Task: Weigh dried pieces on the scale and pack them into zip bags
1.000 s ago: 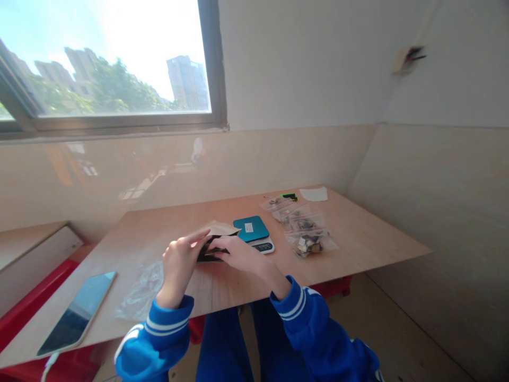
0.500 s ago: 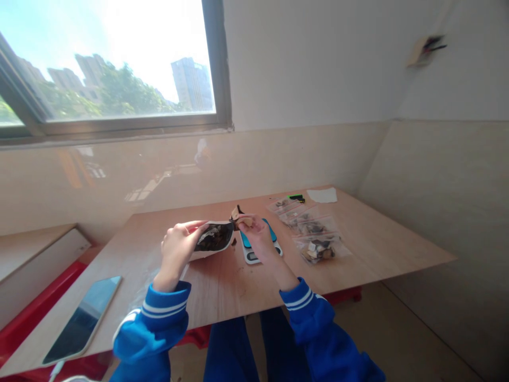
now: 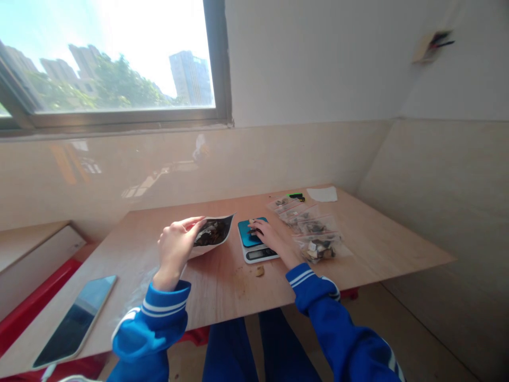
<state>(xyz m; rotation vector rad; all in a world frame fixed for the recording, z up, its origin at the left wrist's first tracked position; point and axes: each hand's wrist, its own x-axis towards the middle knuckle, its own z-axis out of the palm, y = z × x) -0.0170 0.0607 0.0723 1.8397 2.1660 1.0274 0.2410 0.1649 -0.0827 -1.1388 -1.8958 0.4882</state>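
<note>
At 9 o'clock from the scale (image 3: 253, 256), an open pouch (image 3: 210, 248) of dark pieces (image 3: 214, 232) is pinched at the rim by the left hand (image 3: 175, 250). Over the blue plate (image 3: 246, 240), the right hand (image 3: 270, 236) is lowered; whether anything's gripped can't be told. Pouch is probably light and floppy, best held by the rim; pieces look brittle, so best pinched gently. A stray piece (image 3: 260, 271) is seen at 6 o'clock on the counter (image 3: 222, 292).

We see loose, bright blue fabric on the left sleeve (image 3: 143, 337) and the right sleeve (image 3: 334, 323), each closing in a snug cuff (image 3: 169, 296) ringed by paired white stripes (image 3: 302, 276). Further up the arms we find more white striping (image 3: 126, 320). Below, we make out trousers (image 3: 228, 350) in a darker, plainer blue.
</note>
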